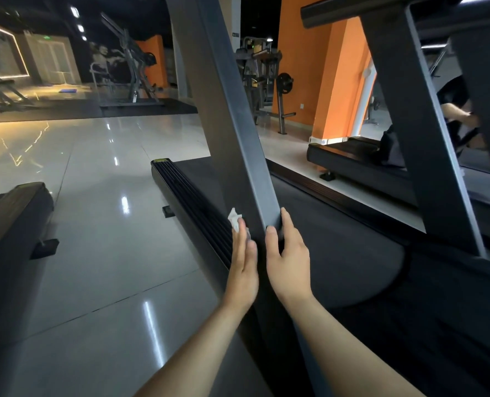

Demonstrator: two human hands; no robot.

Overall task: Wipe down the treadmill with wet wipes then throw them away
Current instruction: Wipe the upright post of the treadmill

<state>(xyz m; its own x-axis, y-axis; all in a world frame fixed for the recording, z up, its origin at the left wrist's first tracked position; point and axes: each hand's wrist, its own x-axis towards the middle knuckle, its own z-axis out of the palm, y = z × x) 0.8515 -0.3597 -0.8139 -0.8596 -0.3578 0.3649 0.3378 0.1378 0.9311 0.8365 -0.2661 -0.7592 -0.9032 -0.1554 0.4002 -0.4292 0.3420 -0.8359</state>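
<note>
Fingers (pixel 243 245) of the left hand (pixel 242 270) are pressed straight on the wet wipe (pixel 233 216) against the upright post (pixel 232 124), slanted up ahead.

The gym was dimly lit. Light was given by small ceiling spots (pixel 74 11) at upper left and a glowing strip (pixel 20 54) on the far wall. Long glare streaks were thrown across the glossy floor tiles (pixel 94 224). A dull sheen was seen on the treadmill upright (pixel 232 124), while the treadmill deck (pixel 338 230) was lost in shadow. Straight lines were bowed near the edges, and the background was rendered soft.
</note>
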